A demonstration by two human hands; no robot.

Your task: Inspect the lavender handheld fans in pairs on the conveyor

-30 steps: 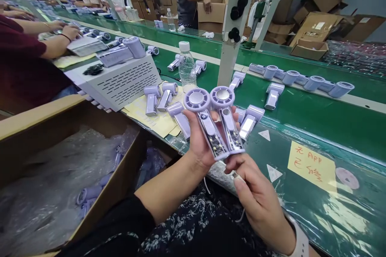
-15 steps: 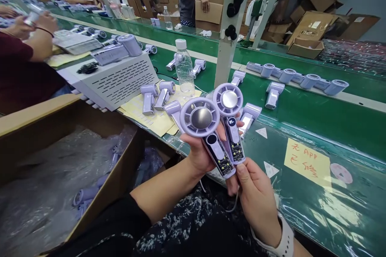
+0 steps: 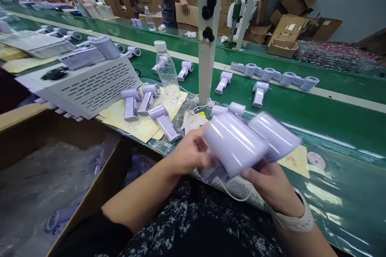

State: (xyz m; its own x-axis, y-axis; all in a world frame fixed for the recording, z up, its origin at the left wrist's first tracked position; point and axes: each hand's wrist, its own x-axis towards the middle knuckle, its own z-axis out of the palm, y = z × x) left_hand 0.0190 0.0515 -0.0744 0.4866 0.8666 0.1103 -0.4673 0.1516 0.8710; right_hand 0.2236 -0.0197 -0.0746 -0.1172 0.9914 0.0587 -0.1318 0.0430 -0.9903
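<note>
Two lilac handheld fans are between my hands, tilted so that the smooth sides of their round heads show. The nearer fan overlaps the farther fan, and both are slightly blurred. My left hand is closed at the left side of the nearer fan, by its head and handle. From the lower right, my right hand grips the pair with its thumb against the nearer head. The handles are mostly hidden. A white cable loops beneath them. Another lilac fan lies just left on the bench.
A plastic bottle stands on yellow sheets beside more fans. Left of it is a slotted metal box. A carton with fans and plastic film sits below. A white post rises from the green bench; a person handles a carton behind.
Both fans have been turned over, from their grille and button sides to the smooth sides of their heads. My right hand has moved up to the heads. The view has shifted right.
</note>
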